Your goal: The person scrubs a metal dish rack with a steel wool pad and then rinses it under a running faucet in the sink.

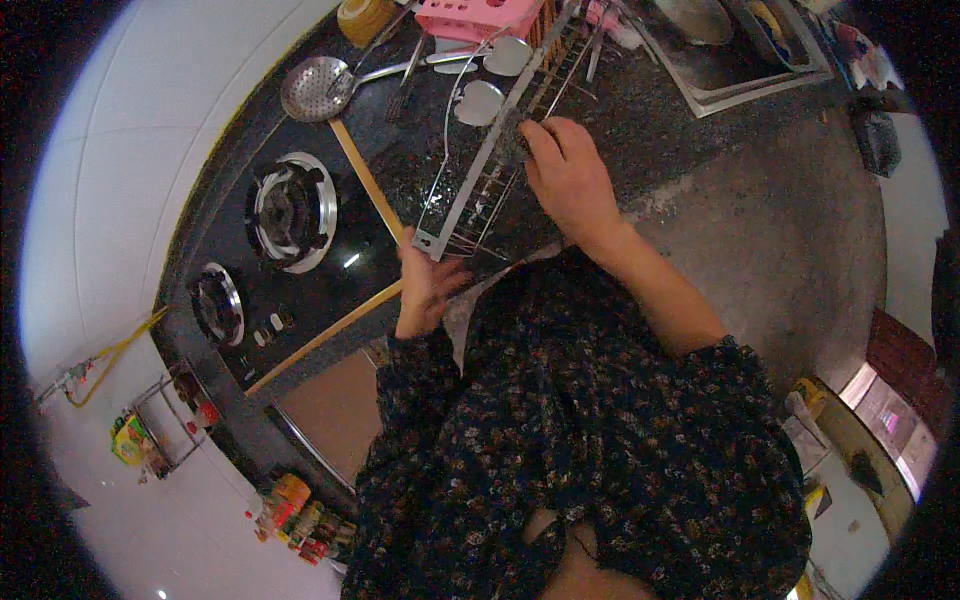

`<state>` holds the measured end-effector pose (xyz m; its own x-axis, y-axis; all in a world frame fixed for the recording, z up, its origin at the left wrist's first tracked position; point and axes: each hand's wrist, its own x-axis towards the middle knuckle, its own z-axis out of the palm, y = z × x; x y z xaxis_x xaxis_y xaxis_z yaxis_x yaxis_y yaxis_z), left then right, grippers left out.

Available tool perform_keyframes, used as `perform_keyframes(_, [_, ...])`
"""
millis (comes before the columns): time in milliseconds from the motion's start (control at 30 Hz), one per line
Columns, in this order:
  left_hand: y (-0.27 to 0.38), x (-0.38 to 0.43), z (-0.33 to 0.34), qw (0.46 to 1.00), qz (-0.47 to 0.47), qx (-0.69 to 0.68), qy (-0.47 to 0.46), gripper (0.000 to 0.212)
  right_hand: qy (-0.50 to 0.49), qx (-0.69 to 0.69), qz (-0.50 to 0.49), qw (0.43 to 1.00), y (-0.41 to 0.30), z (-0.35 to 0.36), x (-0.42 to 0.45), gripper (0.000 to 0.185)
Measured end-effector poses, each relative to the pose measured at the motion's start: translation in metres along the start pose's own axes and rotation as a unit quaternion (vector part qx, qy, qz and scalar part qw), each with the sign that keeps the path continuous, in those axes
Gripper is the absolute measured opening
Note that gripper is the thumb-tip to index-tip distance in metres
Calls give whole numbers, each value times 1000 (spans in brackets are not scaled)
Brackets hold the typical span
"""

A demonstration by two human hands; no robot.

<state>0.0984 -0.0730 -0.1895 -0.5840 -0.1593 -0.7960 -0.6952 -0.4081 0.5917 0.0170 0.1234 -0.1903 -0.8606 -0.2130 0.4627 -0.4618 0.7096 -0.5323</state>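
Note:
A long metal wire rack (480, 161) with a flat rail is tilted above the dark counter. My left hand (427, 289) holds its near end, with the thumb on one side and the fingers spread underneath. My right hand (574, 176) pinches a grey scouring pad (513, 139), which looks like steel wool, against the rack's rail about midway along. Two apple-shaped metal plates (478, 103) show beside the rack's wire loop; whether they are fixed to it I cannot tell. Wet spots glint on the black surface behind the wires.
On the left is a gas hob with a large burner (291, 212) and a small burner (217, 304). A perforated skimmer (319, 88) lies beyond it. A pink plastic basket (480, 16) stands at the back. The sink's metal rim (701, 105) is at upper right.

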Motion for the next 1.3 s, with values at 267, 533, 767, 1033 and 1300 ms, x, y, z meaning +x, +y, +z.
perform_keyframes(267, [38,1,32,598,407,669,171,68,-51,137,131,981,-5,22,-10,35])
perform_keyframes(533, [31,24,17,531,424,720,138,52,-25,193,201,960,20,14,-23,33])
perform_keyframes(767, [32,19,32,499,429,749,79,67,37,254,312,915,46,-1,-25,33])
perform_keyframes(1033, [15,54,38,621,366,690,-66,41,98,474,446,753,50,-20,-38,25])
perform_keyframes(1300, [75,18,50,879,63,413,-230,28,149,423,387,806,44,-66,-24,23])
